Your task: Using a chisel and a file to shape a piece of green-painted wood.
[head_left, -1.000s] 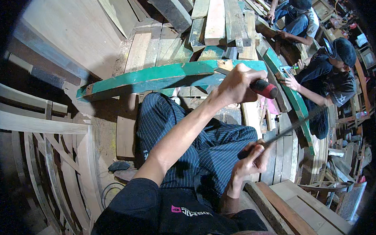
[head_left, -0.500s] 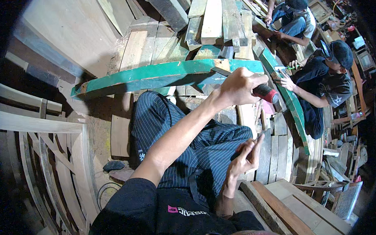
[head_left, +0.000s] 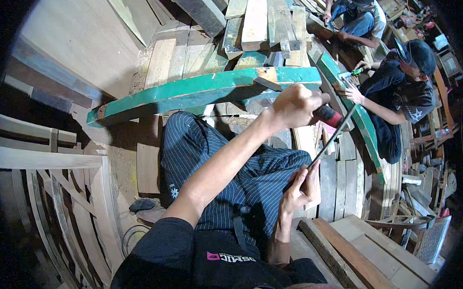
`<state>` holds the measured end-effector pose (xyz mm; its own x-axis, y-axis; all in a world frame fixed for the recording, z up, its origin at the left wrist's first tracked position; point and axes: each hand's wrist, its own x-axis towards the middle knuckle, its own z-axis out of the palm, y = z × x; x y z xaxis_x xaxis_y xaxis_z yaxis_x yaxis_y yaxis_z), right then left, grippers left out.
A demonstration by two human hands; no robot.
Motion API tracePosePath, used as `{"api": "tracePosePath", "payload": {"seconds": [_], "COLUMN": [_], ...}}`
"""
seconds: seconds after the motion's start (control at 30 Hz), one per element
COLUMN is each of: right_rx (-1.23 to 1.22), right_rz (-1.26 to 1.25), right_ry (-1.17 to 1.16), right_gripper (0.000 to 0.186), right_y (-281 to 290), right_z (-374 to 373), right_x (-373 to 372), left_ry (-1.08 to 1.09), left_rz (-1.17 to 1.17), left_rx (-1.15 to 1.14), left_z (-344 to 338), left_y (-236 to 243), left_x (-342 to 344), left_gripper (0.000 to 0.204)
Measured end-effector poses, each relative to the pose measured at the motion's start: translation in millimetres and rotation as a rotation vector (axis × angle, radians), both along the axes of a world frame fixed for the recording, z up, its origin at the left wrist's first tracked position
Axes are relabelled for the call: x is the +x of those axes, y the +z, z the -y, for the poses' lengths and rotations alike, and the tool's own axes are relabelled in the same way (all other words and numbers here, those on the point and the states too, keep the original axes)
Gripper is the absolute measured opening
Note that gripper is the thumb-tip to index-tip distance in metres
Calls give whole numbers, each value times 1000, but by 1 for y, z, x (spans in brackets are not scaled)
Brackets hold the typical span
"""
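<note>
My left hand point(head_left: 295, 105) is closed around a red-and-black handle point(head_left: 328, 114), its end sticking out beyond the fist; the rest of that tool is hidden. Below it, the fingers of my right hand point(head_left: 300, 189) pinch a long, thin dark strip point(head_left: 329, 143). The strip slants up and right past the red handle end; whether the two touch I cannot tell. Just beyond my left hand lies a slightly curved green-painted beam point(head_left: 204, 87), with a bare-wood notch point(head_left: 268, 78) near its right end. My legs in striped trousers point(head_left: 201, 161) are folded in front of it.
Stacked planks point(head_left: 255, 26) lie beyond the beam. A co-worker in dark clothes point(head_left: 393, 93) holds a tool at a second green beam point(head_left: 363, 127) on the right; another person point(head_left: 359, 17) sits farther back. A slatted wooden frame point(head_left: 53, 158) stands left, panels point(head_left: 362, 242) lower right.
The thin dark strip in my right hand has swung into clear view, now reaching up and right. My left hand stays nearly in place. The co-worker's tool has shifted slightly.
</note>
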<state>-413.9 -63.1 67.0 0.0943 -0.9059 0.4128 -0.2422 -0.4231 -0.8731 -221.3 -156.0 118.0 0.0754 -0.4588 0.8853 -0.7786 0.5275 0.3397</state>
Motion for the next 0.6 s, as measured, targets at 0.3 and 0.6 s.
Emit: {"api": "tracePosePath", "payload": {"seconds": [0.3, 0.6], "right_rx": [107, 198], "right_rz": [103, 442], "right_ry": [22, -45], "right_gripper": [45, 26], "right_y": [-7, 7], "right_z": [2, -9], "right_x": [-10, -1], "left_ry": [-15, -7], "left_rz": [-1, 9], "left_rx": [25, -7], "left_z": [-1, 1], "left_y": [-1, -9], "left_x": [0, 2], "left_gripper": [25, 20]}}
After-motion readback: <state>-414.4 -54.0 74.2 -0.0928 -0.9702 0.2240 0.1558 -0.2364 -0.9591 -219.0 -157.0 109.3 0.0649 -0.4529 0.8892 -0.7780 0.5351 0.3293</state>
